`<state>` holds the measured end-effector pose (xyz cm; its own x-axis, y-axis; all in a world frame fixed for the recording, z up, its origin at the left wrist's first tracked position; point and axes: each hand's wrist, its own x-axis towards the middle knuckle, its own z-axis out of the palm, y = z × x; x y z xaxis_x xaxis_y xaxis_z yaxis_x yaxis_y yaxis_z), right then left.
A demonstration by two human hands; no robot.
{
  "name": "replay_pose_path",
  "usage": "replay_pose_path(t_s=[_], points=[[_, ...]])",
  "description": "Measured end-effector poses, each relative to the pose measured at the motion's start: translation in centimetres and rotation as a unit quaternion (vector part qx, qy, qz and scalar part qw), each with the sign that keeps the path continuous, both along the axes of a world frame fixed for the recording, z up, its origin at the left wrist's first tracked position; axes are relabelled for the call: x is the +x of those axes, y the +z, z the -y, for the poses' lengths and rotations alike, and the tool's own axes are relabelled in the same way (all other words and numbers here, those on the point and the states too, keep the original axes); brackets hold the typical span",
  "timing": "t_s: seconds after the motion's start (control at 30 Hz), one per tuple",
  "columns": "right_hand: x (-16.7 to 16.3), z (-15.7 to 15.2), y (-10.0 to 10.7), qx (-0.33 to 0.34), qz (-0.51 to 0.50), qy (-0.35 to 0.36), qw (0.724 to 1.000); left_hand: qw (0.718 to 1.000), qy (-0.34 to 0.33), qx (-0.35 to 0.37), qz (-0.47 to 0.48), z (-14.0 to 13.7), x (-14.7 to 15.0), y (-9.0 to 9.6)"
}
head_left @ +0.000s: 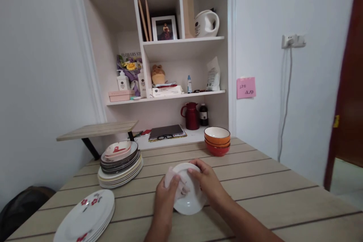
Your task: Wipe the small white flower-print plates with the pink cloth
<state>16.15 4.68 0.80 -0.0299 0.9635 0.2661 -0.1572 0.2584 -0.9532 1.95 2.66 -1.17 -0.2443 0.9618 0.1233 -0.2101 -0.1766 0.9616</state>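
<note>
As I look on, a slatted table (269,189) stretches across the foreground, with white shelves (181,51) rising behind its far edge. At the table's left stands a tall pile of dishes (121,172), white plates at the bottom, dark-edged ones above and pink-sided pieces on top. Nearer the person, a shorter stack of plates (87,211) with red flowers lies just beside it. On the far right side, bowls (217,149) sit nested, orange over red, near a dark red jug (193,117) on the ledge below the shelves. A right hand (209,182) and a left hand (167,198) meet over the table's middle on a small white plate (195,193), its face tilted toward the person; whether its lower edge touches the wood, I cannot tell. The right hand pinches the rim at the upper right, thumb on the plate's face. The left hand grips a pale cloth (170,178), thumb pressing it over the plate's left side.
</note>
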Motion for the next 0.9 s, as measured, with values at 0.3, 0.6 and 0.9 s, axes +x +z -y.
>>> replay_pose_path(t_s=[0.3, 0.6, 0.9], points=[[-0.6, 0.6, 0.0, -0.033, -0.119, -0.026, 0.992, 0.998, -0.032, -0.01, 0.05, 0.7, 0.3, 0.7], [-0.5, 0.3, 0.1, -0.045, -0.129, 0.04, 0.99, 0.997, 0.03, 0.003, 0.073, 0.1, -0.1, -0.3], [1.3, 0.5, 1.6, 0.171, 0.177, -0.006, 0.969, 0.976, 0.119, 0.118, -0.139, 0.3, -0.1, -0.3]])
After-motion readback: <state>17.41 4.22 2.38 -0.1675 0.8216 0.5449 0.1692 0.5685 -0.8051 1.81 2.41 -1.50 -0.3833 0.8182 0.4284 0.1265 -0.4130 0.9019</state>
